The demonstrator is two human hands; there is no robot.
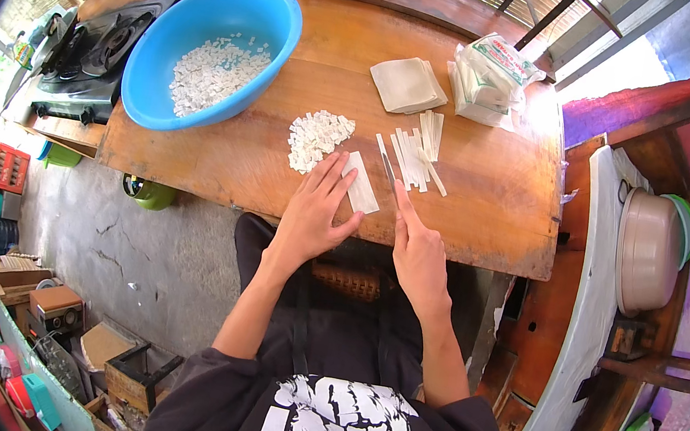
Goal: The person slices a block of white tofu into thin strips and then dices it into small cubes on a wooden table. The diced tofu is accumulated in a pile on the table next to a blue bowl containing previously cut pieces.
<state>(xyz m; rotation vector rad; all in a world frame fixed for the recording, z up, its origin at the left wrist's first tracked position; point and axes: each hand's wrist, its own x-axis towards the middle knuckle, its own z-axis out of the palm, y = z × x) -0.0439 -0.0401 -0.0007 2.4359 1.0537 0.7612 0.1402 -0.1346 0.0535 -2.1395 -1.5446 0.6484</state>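
Note:
My left hand (322,206) lies spread, its fingers on the left edge of a pale flat sheet stack (361,185) near the table's front. In my right hand (416,244) is a knife (387,167), its blade pointing away from me beside a narrow cut strip. More whitish strips (410,159) lie loosely to the right of the blade. Beyond my left fingertips sits a pile of small cut squares (316,136). Farther back rests a stack of uncut square sheets (408,85), which look like dough wrappers. An opened plastic package (492,78) of similar sheets stands to its right.
A large blue basin (272,75) holding many small pale pieces (216,74) stands at the table's left. Past it is a black gas stove (105,53). The wooden table (490,202) ends close to my body. A green gas cylinder (152,193) stands on the floor below.

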